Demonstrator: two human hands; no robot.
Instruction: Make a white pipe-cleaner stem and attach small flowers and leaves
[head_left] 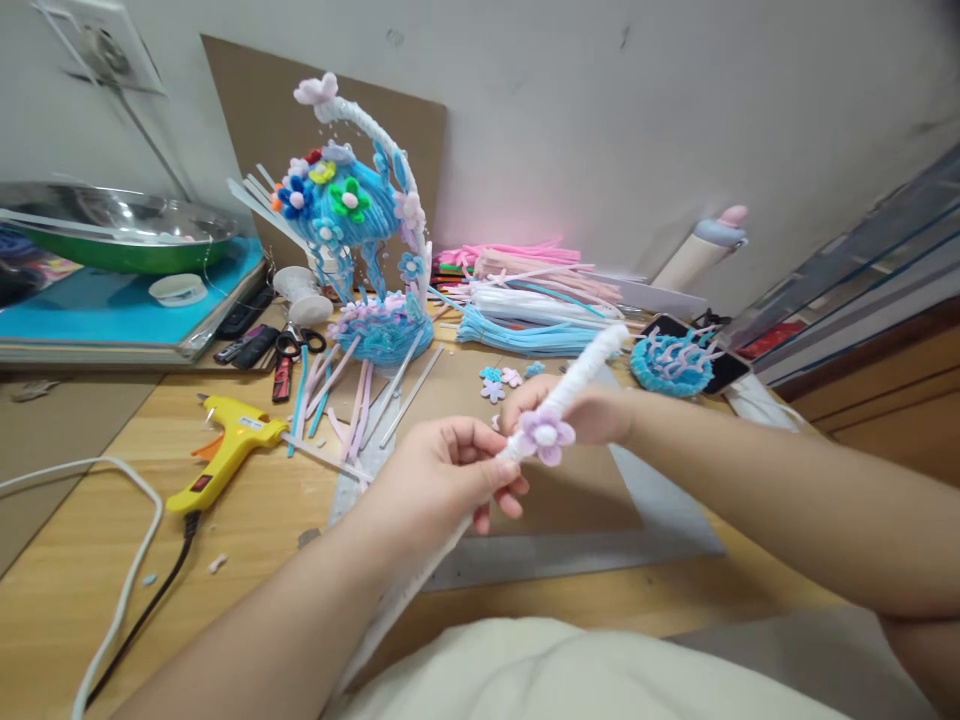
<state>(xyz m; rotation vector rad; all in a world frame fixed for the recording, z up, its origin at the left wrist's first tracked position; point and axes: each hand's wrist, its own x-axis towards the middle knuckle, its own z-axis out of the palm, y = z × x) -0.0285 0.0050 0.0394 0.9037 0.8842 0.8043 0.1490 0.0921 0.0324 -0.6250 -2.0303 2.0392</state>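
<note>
My left hand (457,475) pinches a long white fuzzy-wrapped stem (589,370) between thumb and fingers. It runs slantwise from lower left to its blunt tip at upper right. A light purple pipe-cleaner flower (546,436) with a white centre sits on the stem, just above my left fingertips. My right hand (600,412) is curled around the stem from behind, beside the flower; its fingers are partly hidden. Beyond my hands lie several small pink, purple and blue flowers (492,385) on a brown board (585,490).
A yellow glue gun (232,445) with its cord lies at left, near scissors (300,342). At the back stands a blue flowered yarn ornament (352,210) on an arched stem. Pipe-cleaner bundles (540,330) lie behind; a blue woven base (667,365) sits at right.
</note>
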